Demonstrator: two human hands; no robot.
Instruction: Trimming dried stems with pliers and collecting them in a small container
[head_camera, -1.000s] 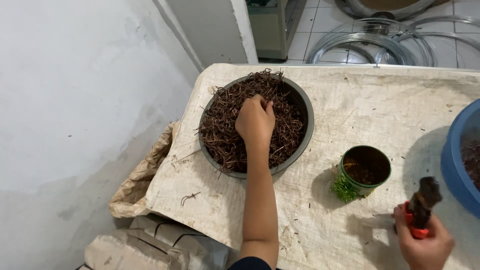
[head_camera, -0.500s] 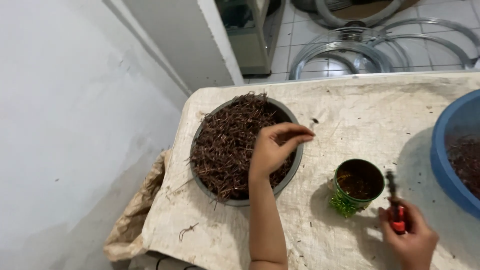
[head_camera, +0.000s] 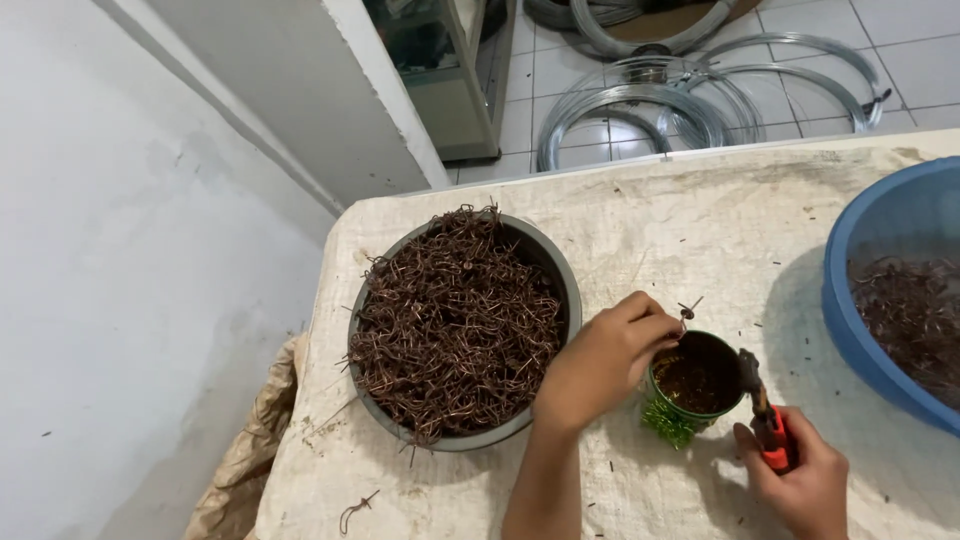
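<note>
Overhead: cloth-covered table (head_camera: 700, 210), tiled floor (head_camera: 900, 60), wire coils (head_camera: 640, 100)

Far edge of the table (head_camera: 700, 200): was bare cloth, free to pass.
Left side: grey bowl (head_camera: 560, 270) blocked.
Right edge: blue basin (head_camera: 850, 260) blocked.

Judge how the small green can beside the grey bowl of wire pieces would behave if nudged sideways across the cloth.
The small green can is short and wide, so it would probably slide or drag rather than tip. The rough cloth likely resists sliding. Its contents look like small loose bits, so a hard shove might spill some.
</note>
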